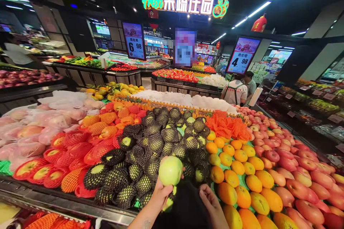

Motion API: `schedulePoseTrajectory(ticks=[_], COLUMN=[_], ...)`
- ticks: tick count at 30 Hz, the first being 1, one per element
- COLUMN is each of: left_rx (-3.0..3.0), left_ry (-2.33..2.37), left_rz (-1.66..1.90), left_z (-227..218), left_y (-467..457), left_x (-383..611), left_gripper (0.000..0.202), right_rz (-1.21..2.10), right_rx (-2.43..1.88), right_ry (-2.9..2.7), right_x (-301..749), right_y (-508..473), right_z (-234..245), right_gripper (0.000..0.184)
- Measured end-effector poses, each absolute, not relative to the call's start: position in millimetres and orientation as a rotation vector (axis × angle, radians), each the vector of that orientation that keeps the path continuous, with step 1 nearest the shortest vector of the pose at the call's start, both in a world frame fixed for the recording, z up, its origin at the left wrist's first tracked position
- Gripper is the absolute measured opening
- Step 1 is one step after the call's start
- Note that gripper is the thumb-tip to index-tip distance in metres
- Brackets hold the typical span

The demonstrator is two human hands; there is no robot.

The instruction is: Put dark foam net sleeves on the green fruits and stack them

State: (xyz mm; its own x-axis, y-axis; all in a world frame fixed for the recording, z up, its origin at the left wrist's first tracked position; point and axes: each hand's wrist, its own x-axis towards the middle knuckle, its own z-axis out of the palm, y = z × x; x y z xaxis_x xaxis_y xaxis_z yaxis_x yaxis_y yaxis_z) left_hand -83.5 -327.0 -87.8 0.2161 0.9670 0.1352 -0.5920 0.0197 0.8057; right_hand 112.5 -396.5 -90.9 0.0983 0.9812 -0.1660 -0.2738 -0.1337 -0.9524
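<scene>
My left hand (162, 196) grips a pale green apple (170, 170) above the near edge of the fruit display, with the thumb on its lower front. The apple is bare, with no net around it. My right hand (210, 200) is beside it to the right, fingers pinched together at the edge of a dark black shape (189, 202) whose kind I cannot make out. Behind and left of my hands lie several green apples in black foam nets (142, 183). Loose oranges (238, 167) sit just right of my right hand.
Red and orange netted fruit (77, 143) and bagged pink fruit (32, 128) fill the left side. Red apples (303, 182) cover the right. A metal rail (67, 205) edges the display in front. Two people (236, 89) stand beyond it, near hanging price screens (243, 55).
</scene>
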Motion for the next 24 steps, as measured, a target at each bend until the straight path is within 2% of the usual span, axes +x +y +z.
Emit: schedulePoseTrajectory(ticks=[2,5,7,11,13,18,19,20,22,24], left_rx=[0.927,0.943,0.949,0.975,0.966,0.991,0.998,1.005,1.036,1.071], left_ry=[0.569,0.623,0.587,0.452,0.475,0.521,0.504,0.488,0.467,0.454], left_rz=[1.247,1.153,1.056,0.839,0.799,0.78,0.767,0.757,0.747,0.749], left_z=[-88.0,-101.5,-117.4,-148.9,-157.3,-152.1,-148.8,-145.5,-139.2,-133.7], left_y=[-330.5,-343.5,-354.8,-371.4,-373.8,-366.1,-364.0,-362.3,-360.6,-361.3], left_x=[-100.7,-112.8,-111.5,-102.2,-100.5,-107.4,-109.2,-110.7,-112.7,-113.4], left_gripper=[0.089,0.077,0.073,0.086,0.086,0.082,0.08,0.079,0.08,0.083], right_rz=[1.104,0.834,0.808,0.887,0.837,0.803,0.839,0.862,0.85,0.815], right_rx=[-1.297,-1.397,-1.395,-1.286,-1.209,-1.074,-1.057,-1.046,-1.047,-1.067], right_ry=[-0.798,-0.774,-0.858,-1.214,-1.35,-1.529,-1.547,-1.565,-1.609,-1.631], right_x=[121.0,124.6,119.4,102.3,98.0,106.1,108.6,110.7,113.5,114.4], right_y=[-399.3,-403.3,-408.0,-421.3,-426.3,-427.3,-426.1,-424.8,-423.0,-423.0], right_z=[-92.9,-99.0,-103.8,-110.7,-110.7,-98.6,-95.2,-92.0,-87.9,-87.9], right_gripper=[0.051,0.052,0.045,0.026,0.025,0.074,0.071,0.06,0.025,0.005])
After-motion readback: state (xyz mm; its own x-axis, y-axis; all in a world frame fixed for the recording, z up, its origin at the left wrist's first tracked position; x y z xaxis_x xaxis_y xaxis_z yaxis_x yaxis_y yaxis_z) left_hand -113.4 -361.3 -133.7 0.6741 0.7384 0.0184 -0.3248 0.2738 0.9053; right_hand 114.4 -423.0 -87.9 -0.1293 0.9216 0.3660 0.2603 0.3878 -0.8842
